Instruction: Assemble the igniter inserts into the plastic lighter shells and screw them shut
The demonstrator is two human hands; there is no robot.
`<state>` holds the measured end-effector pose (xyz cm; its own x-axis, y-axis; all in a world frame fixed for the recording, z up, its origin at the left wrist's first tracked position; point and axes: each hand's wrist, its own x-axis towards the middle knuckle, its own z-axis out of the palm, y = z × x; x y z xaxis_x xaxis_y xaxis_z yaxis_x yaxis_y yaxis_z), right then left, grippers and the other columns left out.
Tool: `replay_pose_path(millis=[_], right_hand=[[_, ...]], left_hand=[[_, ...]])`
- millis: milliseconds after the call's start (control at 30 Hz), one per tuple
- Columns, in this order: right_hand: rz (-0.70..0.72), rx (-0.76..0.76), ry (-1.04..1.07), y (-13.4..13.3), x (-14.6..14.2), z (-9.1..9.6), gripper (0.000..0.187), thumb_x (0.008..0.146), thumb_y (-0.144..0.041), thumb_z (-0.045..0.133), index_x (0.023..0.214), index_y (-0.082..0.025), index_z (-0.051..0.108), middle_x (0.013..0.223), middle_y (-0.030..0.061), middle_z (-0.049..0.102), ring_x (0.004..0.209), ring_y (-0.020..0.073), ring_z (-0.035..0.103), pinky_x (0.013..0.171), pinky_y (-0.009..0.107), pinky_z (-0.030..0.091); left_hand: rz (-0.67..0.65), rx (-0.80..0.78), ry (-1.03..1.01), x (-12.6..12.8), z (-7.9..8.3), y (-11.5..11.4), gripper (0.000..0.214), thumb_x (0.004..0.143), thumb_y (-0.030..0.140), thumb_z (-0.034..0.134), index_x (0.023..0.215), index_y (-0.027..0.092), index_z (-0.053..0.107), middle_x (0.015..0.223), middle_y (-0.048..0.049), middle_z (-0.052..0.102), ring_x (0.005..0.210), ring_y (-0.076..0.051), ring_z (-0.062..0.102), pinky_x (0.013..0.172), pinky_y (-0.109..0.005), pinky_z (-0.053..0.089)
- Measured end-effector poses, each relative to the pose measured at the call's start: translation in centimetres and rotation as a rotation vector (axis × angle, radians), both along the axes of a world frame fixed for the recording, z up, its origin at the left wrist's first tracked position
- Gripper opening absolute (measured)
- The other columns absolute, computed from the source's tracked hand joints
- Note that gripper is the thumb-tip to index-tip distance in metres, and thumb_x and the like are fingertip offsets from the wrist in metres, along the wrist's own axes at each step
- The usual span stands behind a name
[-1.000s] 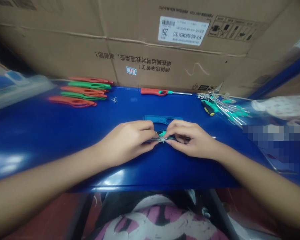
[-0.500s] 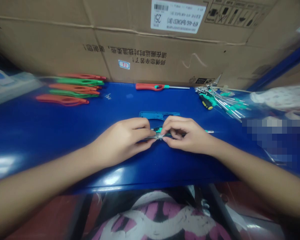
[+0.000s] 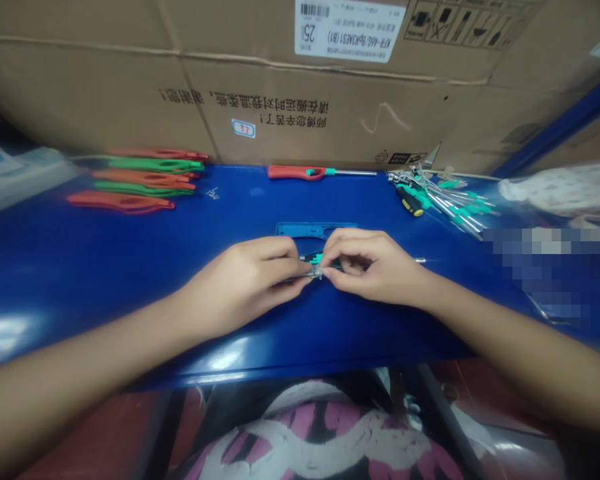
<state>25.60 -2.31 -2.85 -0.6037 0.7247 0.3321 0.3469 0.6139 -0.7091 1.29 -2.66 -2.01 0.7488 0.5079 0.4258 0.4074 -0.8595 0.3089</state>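
My left hand [image 3: 253,277] is closed in a pinch around a small clear, shiny part [image 3: 316,271] that looks like a lighter's gas tank end with a valve. The thumb and index finger of my right hand [image 3: 375,267] press together at the tip of that part; whatever lies between them is too small to make out. Just behind my fingertips sits a green and black igniter piece [image 3: 316,258], partly covered by the hands. A metal tube end [image 3: 420,261] shows past my right hand. Farther back lies a blue lighter handle shell [image 3: 300,229], its inside facing up.
Red, orange and green handle shells [image 3: 135,201] lie at the left. At the back is a red stick lighter [image 3: 295,173]. Metal tubes with green parts [image 3: 455,207] are heaped at the right beside a black-yellow screwdriver [image 3: 410,202]. A cardboard box [image 3: 130,60] walls the table's [image 3: 220,220] back.
The view has shifted slightly. My hands stay at the same small part, and the right fingertips have come a little closer over its end.
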Motion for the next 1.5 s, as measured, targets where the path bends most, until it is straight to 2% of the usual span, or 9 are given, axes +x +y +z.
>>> replay_pose_path(millis=[133, 300, 433, 567, 767, 967, 1500], right_hand=[[-0.008, 0.014, 0.003, -0.1, 0.3, 0.2, 0.008, 0.084, -0.014, 0.065, 0.091, -0.017, 0.067, 0.094, 0.003, 0.061, 0.056, 0.0046, 0.04, 0.053, 0.023, 0.038], [-0.014, -0.002, 0.018, -0.1, 0.3, 0.1, 0.007, 0.081, -0.013, 0.067, 0.087, -0.017, 0.066, 0.09, 0.0019, 0.06, 0.054, 0.0041, 0.039, 0.052, 0.022, 0.037], [0.009, -0.022, 0.027, 0.0, 0.6, 0.3, 0.005, 0.084, -0.014, 0.067, 0.089, -0.016, 0.066, 0.092, 0.0021, 0.06, 0.054, 0.0035, 0.038, 0.052, 0.022, 0.036], [0.025, 0.014, 0.036, 0.1, 0.9, 0.7, 0.002, 0.089, -0.018, 0.067, 0.089, -0.016, 0.067, 0.09, 0.0023, 0.06, 0.055, 0.0043, 0.038, 0.053, 0.022, 0.037], [0.017, 0.007, 0.055, -0.1, 0.9, 0.9, 0.007, 0.084, -0.013, 0.068, 0.09, -0.015, 0.067, 0.091, 0.0032, 0.06, 0.055, 0.0047, 0.038, 0.052, 0.022, 0.038], [0.038, -0.008, 0.079, -0.1, 1.0, 1.0, 0.008, 0.084, -0.011, 0.066, 0.091, -0.015, 0.067, 0.091, 0.0031, 0.06, 0.055, 0.0039, 0.037, 0.051, 0.021, 0.037], [0.031, -0.184, 0.124, 0.2, 0.9, 1.1, 0.003, 0.084, -0.015, 0.069, 0.083, -0.013, 0.066, 0.084, 0.0009, 0.057, 0.055, 0.0034, 0.037, 0.048, 0.021, 0.033]], left_hand=[[0.031, -0.033, -0.061, 0.0, 0.4, 0.2, 0.015, 0.096, 0.024, 0.061, 0.102, 0.017, 0.073, 0.09, -0.0035, 0.067, 0.077, -0.012, 0.065, 0.07, -0.022, 0.052], [0.027, -0.073, -0.097, 0.1, 0.2, 0.4, 0.016, 0.095, 0.024, 0.063, 0.105, 0.017, 0.074, 0.091, -0.0041, 0.068, 0.078, -0.012, 0.066, 0.071, -0.021, 0.052], [0.027, -0.086, -0.137, 0.3, 0.1, 0.5, 0.016, 0.094, 0.023, 0.064, 0.105, 0.018, 0.074, 0.092, -0.0041, 0.07, 0.08, -0.012, 0.066, 0.074, -0.021, 0.053], [0.01, -0.036, -0.18, 0.3, 0.1, 0.6, 0.016, 0.093, 0.022, 0.066, 0.106, 0.017, 0.074, 0.091, -0.0042, 0.07, 0.08, -0.012, 0.067, 0.073, -0.021, 0.054], [-0.027, 0.037, -0.196, 0.3, -0.1, 0.6, 0.018, 0.091, 0.017, 0.068, 0.107, 0.013, 0.074, 0.092, -0.0064, 0.07, 0.081, -0.012, 0.068, 0.074, -0.02, 0.055], [-0.037, 0.065, -0.205, 0.3, 0.0, 0.6, 0.019, 0.09, 0.015, 0.069, 0.109, 0.014, 0.073, 0.092, -0.0058, 0.071, 0.082, -0.012, 0.068, 0.076, -0.02, 0.055], [-0.046, 0.127, -0.195, 0.2, -0.1, 0.4, 0.02, 0.088, 0.014, 0.071, 0.108, 0.014, 0.073, 0.092, -0.0059, 0.071, 0.082, -0.012, 0.068, 0.077, -0.022, 0.056]])
